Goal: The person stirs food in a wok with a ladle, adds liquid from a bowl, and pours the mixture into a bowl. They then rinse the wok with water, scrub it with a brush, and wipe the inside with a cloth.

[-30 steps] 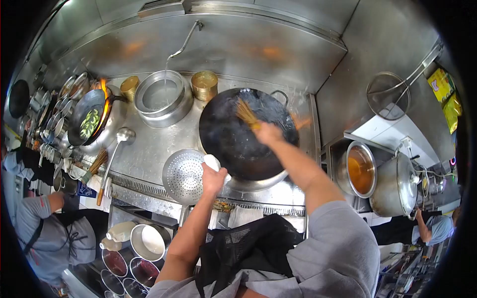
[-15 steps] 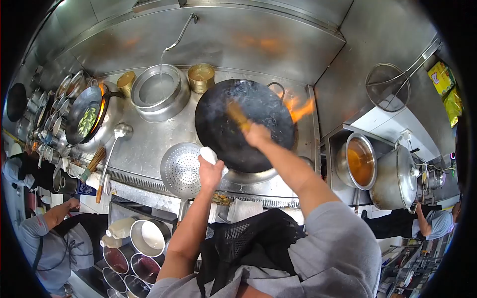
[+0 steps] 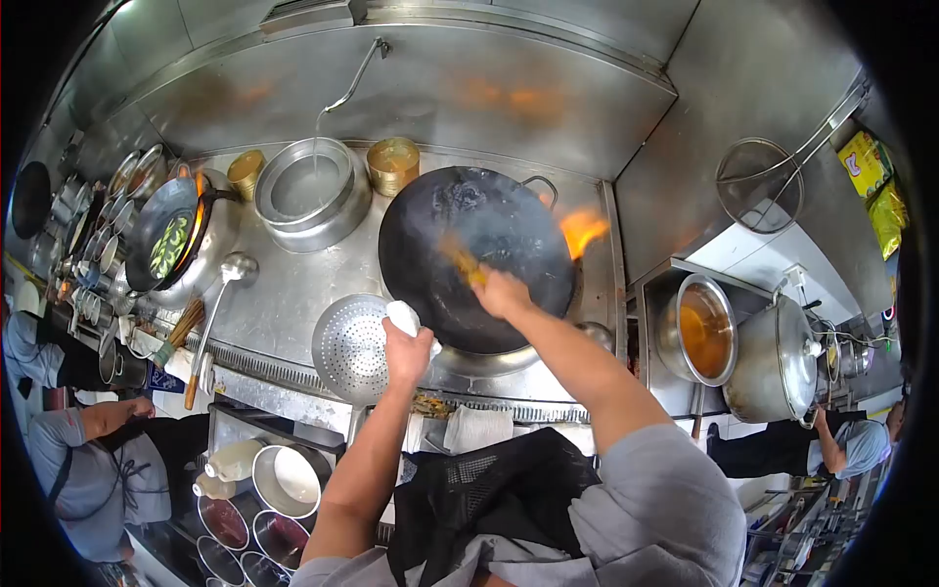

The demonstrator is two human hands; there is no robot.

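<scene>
Two hands work the big black wok [image 3: 476, 256], which sits tilted on the burner just right of the frame's centre. The left hand [image 3: 406, 350] is closed around a white cloth [image 3: 402, 316] wrapped on the wok's rim at about eight o'clock, steadying the pan. The right hand [image 3: 502, 292] is clenched on a bamboo wok brush [image 3: 456, 260], whose bristles lie blurred against the inner wall; the blur makes it hard to tell just where they touch. No food shows inside, only a wet sheen and faint steam, so the scrubbing looks well under way, with rinse water probably left to tip out. An orange flame [image 3: 582, 231] licks up past the rim at two o'clock. At nine o'clock from the wok lies a perforated strainer [image 3: 353, 347], and at eleven o'clock a steel basin [image 3: 311, 191] catches a thin stream from the tap [image 3: 354, 74]. Far left, a second wok [image 3: 171, 235] holds greens over its own fire.
</scene>
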